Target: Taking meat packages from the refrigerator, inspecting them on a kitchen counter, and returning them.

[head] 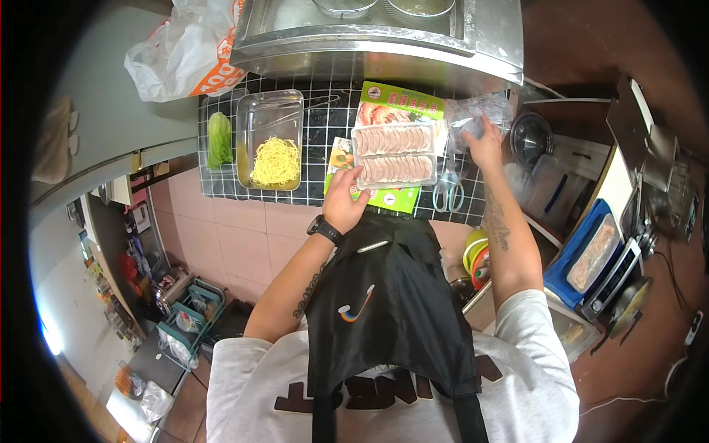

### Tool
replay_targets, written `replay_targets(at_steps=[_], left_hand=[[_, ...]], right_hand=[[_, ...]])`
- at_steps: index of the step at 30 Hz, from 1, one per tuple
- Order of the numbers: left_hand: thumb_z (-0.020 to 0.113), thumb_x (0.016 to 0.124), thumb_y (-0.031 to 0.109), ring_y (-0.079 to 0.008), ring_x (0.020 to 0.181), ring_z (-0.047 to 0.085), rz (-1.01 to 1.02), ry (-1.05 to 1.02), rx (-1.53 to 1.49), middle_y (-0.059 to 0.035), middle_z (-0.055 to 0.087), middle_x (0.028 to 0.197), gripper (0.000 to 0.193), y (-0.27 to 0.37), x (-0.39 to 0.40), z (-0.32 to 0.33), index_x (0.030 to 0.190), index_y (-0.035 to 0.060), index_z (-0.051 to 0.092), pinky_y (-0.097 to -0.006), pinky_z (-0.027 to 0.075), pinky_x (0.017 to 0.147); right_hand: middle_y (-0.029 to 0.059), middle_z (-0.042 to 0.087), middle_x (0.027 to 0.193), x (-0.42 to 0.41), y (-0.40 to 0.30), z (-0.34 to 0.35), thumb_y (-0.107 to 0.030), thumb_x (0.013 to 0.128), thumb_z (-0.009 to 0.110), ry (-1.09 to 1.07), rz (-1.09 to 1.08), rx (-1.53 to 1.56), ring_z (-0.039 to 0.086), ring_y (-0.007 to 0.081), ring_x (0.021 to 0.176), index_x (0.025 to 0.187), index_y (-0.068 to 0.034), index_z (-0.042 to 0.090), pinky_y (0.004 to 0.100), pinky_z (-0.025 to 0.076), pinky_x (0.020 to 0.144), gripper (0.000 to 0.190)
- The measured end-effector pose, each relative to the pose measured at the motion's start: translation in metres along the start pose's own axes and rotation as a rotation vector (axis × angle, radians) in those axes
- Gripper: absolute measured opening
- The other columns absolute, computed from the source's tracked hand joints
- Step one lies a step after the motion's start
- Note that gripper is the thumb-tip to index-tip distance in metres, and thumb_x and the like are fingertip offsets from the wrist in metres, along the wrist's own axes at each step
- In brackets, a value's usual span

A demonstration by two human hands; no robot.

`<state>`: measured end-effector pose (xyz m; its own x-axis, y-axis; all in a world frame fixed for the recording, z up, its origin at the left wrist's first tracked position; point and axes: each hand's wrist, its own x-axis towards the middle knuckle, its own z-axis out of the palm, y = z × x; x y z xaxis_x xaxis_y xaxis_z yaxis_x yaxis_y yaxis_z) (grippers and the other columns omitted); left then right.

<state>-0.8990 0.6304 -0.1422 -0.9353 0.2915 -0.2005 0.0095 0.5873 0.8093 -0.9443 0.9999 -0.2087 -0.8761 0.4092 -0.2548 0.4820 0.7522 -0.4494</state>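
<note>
A clear plastic tray of dumplings (396,155), set in two rows, lies on a green printed food package (399,94). My left hand (344,199), with a black watch at the wrist, holds the tray's near left corner between thumb and fingers. To the right of the tray, my right hand (484,144) is on a crumpled clear plastic wrapper (457,113), the film between thumb and fingers. Light blue-handled scissors (447,194) lie just below the wrapper, their blades partly covered by film.
Left on the black, white-lined counter (318,127) stand a container of yellow noodles (276,163) and a lettuce (220,141) in a clear container. A steel cooker (354,47) with wire baskets borders the far side. A plastic bag (177,55) hangs at the upper left.
</note>
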Motion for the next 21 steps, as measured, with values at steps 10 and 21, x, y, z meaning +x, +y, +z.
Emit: replay_targets(at_steps=[10, 21], left_hand=[[0.069, 0.082, 0.011, -0.0217, 0.091, 0.058, -0.071, -0.065, -0.031, -0.0114, 0.057, 0.107, 0.054, 0.003, -0.008, 0.002, 0.132, 0.0010, 0.052, -0.0315, 0.050, 0.074], [0.069, 0.083, 0.015, -0.0298, 0.114, 0.056, -0.174, -0.054, -0.047, -0.0213, 0.048, 0.140, 0.068, 0.007, -0.007, 0.010, 0.141, -0.0054, 0.041, -0.0353, 0.050, 0.089]], right_hand=[[0.0205, 0.056, 0.104, -0.080, -0.036, -0.041, -0.022, 0.087, 0.065, 0.124, -0.142, 0.072, 0.058, 0.0372, 0.095, 0.118, -0.001, 0.059, 0.0445, 0.047, 0.086, 0.038], [0.0206, 0.059, 0.109, -0.140, -0.091, -0.010, -0.019, 0.086, 0.062, -0.323, -0.249, -0.103, 0.059, 0.0372, 0.104, 0.131, 0.001, 0.050, 0.0450, 0.050, 0.087, 0.051]])
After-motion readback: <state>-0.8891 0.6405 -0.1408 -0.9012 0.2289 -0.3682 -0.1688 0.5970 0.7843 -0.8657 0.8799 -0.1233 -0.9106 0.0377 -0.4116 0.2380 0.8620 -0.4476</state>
